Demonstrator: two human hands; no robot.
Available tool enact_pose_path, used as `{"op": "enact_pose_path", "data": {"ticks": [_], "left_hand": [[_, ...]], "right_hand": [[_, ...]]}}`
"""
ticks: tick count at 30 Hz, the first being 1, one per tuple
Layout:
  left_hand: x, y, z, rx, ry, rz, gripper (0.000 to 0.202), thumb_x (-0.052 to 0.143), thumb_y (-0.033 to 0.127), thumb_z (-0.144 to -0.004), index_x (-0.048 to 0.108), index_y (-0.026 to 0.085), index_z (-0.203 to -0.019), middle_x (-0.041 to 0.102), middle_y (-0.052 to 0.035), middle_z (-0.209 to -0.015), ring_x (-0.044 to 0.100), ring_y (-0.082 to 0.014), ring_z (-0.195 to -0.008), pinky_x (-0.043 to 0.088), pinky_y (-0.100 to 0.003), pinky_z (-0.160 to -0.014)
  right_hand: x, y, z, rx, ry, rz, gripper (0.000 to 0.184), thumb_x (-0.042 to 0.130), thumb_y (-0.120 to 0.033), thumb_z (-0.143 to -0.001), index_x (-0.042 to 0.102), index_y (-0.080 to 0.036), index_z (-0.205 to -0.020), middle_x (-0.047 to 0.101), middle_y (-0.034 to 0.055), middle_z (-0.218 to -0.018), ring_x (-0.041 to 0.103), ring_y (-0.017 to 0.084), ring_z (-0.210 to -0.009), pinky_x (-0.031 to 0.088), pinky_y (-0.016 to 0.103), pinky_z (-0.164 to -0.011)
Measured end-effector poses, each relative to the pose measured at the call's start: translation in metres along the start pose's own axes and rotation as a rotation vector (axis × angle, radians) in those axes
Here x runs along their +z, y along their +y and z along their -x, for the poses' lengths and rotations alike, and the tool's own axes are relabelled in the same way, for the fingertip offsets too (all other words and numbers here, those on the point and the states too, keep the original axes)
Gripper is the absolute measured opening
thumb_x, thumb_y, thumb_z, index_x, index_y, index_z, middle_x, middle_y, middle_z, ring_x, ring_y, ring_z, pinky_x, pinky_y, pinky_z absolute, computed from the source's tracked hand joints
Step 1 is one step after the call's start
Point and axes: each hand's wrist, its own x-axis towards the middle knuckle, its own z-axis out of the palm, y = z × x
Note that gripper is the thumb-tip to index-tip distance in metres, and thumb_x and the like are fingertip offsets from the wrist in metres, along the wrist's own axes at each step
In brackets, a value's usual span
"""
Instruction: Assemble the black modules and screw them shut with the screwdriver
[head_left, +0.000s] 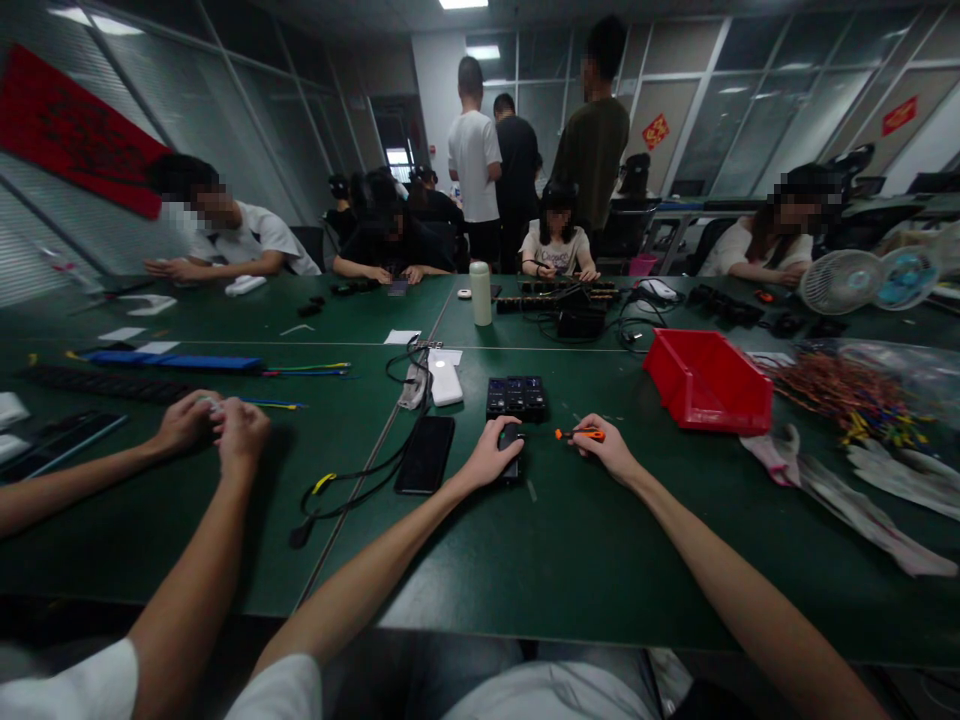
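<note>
My left hand (489, 455) is wrapped round a small black box-shaped module (512, 466) on the green table, thumb and fingers on its sides. Just beyond it sits a row of similar black modules (517, 395) with dark glossy tops, side by side. To the right, my right hand (606, 448) is closed on a slim orange-and-black hand tool (589, 434). An orange end of the tool points left toward the module, with a gap between them. Its exact kind is too small to make out.
A black phone (425, 455), cable (360, 470) and white power bank (445, 381) lie to the left. At right stand a red bin (709, 385), gloves (862, 510) and wire bundles (855, 390). A co-worker's hands (217, 425) are close at left. A pale bottle (481, 294) stands ahead.
</note>
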Motion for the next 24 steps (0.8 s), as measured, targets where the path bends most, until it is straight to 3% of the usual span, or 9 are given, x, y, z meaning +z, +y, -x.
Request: {"op": "enact_pose_path", "data": {"ticks": [8, 18, 24], "left_hand": [[0.0005, -0.0029, 0.0002, 0.019, 0.000, -0.012, 0.032, 0.053, 0.028, -0.081, 0.052, 0.023, -0.113, 0.051, -0.0043, -0.108, 0.049, -0.0184, -0.103, 0.035, -0.033, -0.096], [-0.0012, -0.0019, 0.0000, 0.011, 0.002, -0.003, 0.032, 0.052, 0.028, -0.081, 0.051, 0.023, -0.113, 0.051, -0.0043, -0.108, 0.048, -0.0190, -0.105, 0.034, -0.034, -0.098], [-0.0014, -0.0011, 0.0001, 0.007, 0.009, -0.008, 0.032, 0.052, 0.027, -0.081, 0.052, 0.024, -0.112, 0.052, -0.0039, -0.108, 0.048, -0.0184, -0.105, 0.034, -0.034, -0.098]], "right_hand": [[0.0033, -0.0009, 0.0002, -0.032, -0.017, -0.018, 0.031, 0.061, -0.043, -0.076, 0.050, -0.017, -0.090, 0.066, 0.0032, -0.072, 0.055, 0.011, -0.047, 0.043, 0.025, -0.048], [0.0028, -0.0017, 0.0028, 0.047, -0.062, 0.036, 0.032, 0.055, -0.048, -0.080, 0.049, -0.017, -0.083, 0.062, -0.0009, -0.054, 0.052, 0.011, -0.036, 0.036, 0.020, -0.037], [0.0024, 0.0001, 0.0017, 0.059, -0.070, 0.023, 0.030, 0.052, -0.048, -0.081, 0.046, -0.019, -0.084, 0.060, -0.0027, -0.052, 0.052, 0.011, -0.037, 0.037, 0.021, -0.038]]}}
